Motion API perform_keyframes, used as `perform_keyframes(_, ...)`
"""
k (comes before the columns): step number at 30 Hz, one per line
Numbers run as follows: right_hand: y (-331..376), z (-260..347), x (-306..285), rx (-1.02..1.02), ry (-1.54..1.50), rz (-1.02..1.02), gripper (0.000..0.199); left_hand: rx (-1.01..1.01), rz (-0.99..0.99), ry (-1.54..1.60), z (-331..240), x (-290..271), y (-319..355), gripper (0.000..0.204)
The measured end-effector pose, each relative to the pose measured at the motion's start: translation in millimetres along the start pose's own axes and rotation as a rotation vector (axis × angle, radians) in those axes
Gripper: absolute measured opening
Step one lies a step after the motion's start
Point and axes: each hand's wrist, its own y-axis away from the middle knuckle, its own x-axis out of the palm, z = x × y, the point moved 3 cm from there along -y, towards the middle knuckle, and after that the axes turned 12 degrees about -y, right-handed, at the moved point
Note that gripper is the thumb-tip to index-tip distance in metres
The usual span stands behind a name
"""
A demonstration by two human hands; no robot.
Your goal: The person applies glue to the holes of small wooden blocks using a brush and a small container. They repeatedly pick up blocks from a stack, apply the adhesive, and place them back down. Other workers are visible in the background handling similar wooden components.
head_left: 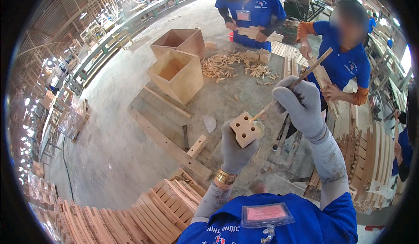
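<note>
Stick [265, 109] reaching drilled block [245, 127]
My left hand [237, 151] is clamping it, my right hand [302, 108] gripping the stick; I should be aiming steadily.

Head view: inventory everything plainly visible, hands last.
Drilled wooden block: one, pale tan, centre
Thin wooden stick: one, brown, upper right of block
Open wooden boxes: two, tan, upper middle
Dowels: many, tan, right of boxes
Long drilled board: one, tan, left of block
Stacked slats: many, tan, lower left and right
Co-workers: at least three, blue-shirted, top and right
Badges: two, pink, on shirts
Left hand: one, grey-gloved, holding block
Right hand: one, grey-gloved, holding stick
</note>
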Motion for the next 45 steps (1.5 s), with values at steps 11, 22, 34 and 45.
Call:
perform_keyframes(11,8,-2,5,-0.163,0.184,0.197,0.011,0.004,-0.008,-0.047,-5,0,2,0.056)
perform_keyframes(22,3,4,15,-0.24,0.301,0.29,0.016,0.032,0.025,-0.006,-6,1,1,0.059)
perform_keyframes(34,2,10,16,-0.146,0.139,0.195,0.013,0.027,-0.011,-0.05,-2,-1,1,0.055)
perform_keyframes(45,-3,6,39,-0.204,0.385,0.504,0.015,0.076,-0.009,-0.025,-26,-4,-6,0.057)
